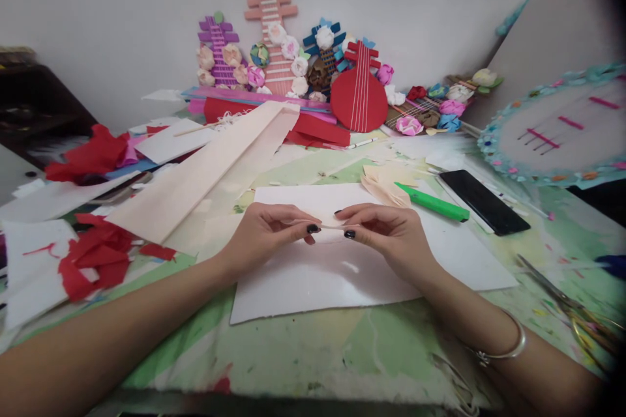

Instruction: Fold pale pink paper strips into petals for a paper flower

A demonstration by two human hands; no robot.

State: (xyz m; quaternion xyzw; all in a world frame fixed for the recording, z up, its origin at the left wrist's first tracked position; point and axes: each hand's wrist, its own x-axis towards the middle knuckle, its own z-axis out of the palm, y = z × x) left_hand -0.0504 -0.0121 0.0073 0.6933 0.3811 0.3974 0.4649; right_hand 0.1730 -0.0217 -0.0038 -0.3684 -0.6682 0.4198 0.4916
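Between my left hand (274,228) and my right hand (386,231) stretches a small thin strip of pale paper (328,227), pinched at both ends between thumbs and fingers. Both hands are held just above a white sheet (303,280) lying on the table. Beyond my right hand, cut pieces of cream crepe paper (384,187) lie at the sheet's far edge. A green utility knife (433,202) rests beside them. To the left, a long folded length of cream crepe paper (210,172) slants across the table.
A black phone (484,201) and scissors (562,300) lie at the right. Red crepe scraps (98,254) and papers fill the left side. Flower-decorated model instruments, including a red lute (359,101), lean against the wall. A round, flower-edged piece (552,130) stands at far right.
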